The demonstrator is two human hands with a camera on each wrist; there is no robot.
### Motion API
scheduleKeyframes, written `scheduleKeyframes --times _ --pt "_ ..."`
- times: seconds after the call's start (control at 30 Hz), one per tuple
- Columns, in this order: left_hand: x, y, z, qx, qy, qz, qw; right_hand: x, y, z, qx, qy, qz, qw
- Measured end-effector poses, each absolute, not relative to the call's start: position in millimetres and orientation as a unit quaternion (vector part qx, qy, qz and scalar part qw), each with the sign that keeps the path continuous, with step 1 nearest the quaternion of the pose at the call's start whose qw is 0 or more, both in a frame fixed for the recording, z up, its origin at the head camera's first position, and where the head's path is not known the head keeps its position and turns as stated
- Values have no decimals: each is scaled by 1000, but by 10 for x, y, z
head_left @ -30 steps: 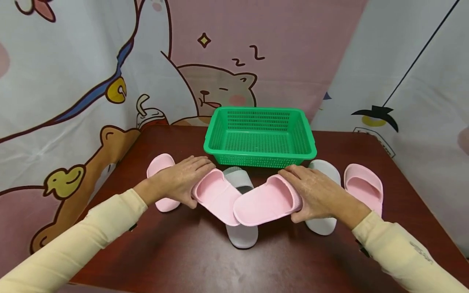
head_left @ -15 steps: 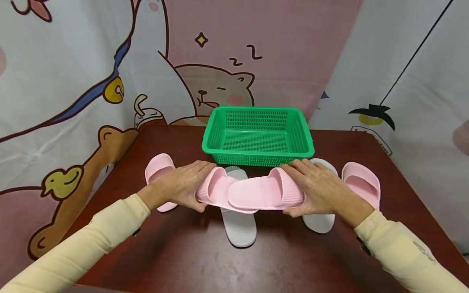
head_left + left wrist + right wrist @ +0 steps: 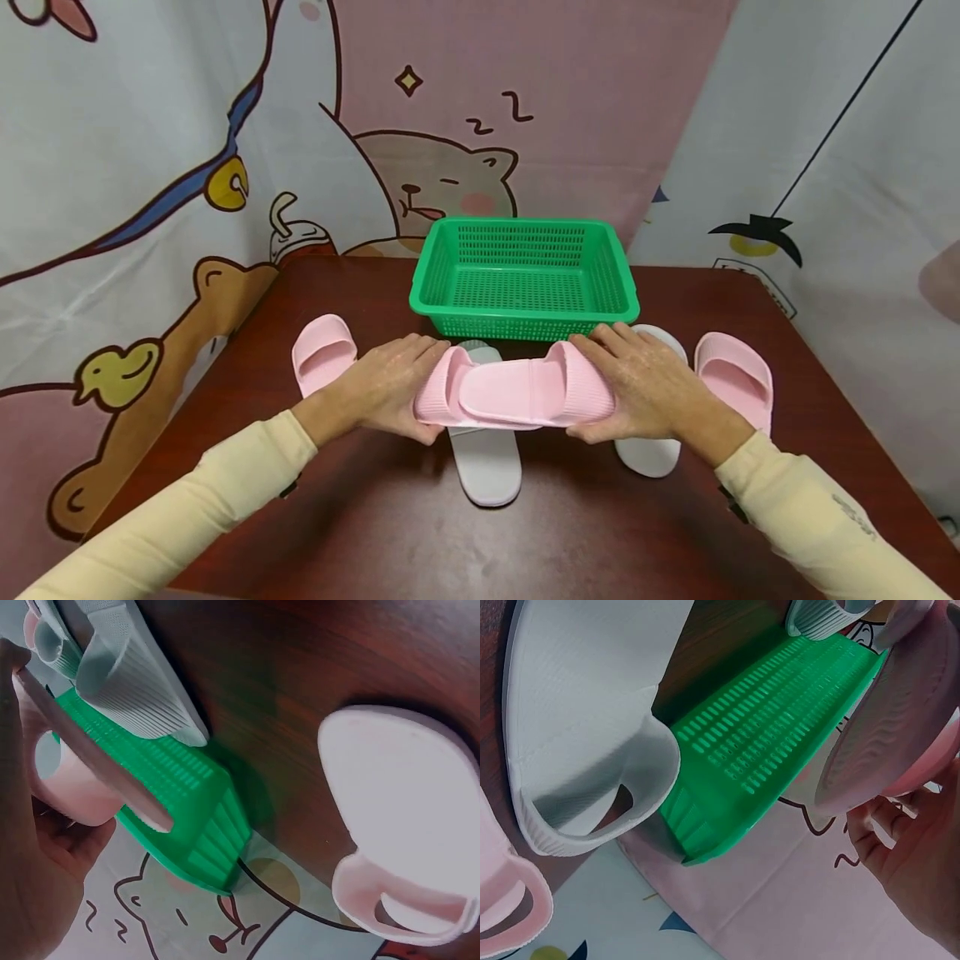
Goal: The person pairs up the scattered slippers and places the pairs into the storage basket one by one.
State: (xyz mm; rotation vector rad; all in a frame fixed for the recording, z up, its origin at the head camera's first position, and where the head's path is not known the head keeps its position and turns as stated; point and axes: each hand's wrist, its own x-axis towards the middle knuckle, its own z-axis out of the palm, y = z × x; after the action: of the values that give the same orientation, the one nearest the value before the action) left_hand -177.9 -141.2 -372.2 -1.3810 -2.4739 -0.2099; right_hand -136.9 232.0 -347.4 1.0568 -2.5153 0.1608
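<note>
My left hand grips a pink slide slipper by its strap end. Another pink slipper is in my right hand, gripped the same way with the thumb underneath. The two slippers point inward, soles level, and the right one's heel overlaps the left one's footbed. They are held above a white slipper lying on the table, whose strap they partly hide. In the right wrist view, the underside of the held slipper shows, with fingers curled at its strap.
A green basket with nothing in it stands behind the hands on the brown table. A pink slipper lies left, partly behind my left wrist. On the right lie a white slipper and a pink slipper.
The two pink slippers have gone from a tilted V, heels down, to a level line, and overlap more. Both hands have drawn slightly closer together.
</note>
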Motion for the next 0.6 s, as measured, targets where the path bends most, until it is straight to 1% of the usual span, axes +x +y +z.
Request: scheduleKeyframes --times 0.13,0.37,0.6 --pt "-1771 -1335 -3720 -488 -853 -73 170 -1358 2293 -3480 382 -899 58 206" --pt "-1704 -1193 -3752 -485 -854 -87 164 -1351 2245 -3483 383 -895 59 219" --pt "-1700 -1064 -3711 -477 -855 -85 183 -1326 2210 -3463 373 -895 62 235"
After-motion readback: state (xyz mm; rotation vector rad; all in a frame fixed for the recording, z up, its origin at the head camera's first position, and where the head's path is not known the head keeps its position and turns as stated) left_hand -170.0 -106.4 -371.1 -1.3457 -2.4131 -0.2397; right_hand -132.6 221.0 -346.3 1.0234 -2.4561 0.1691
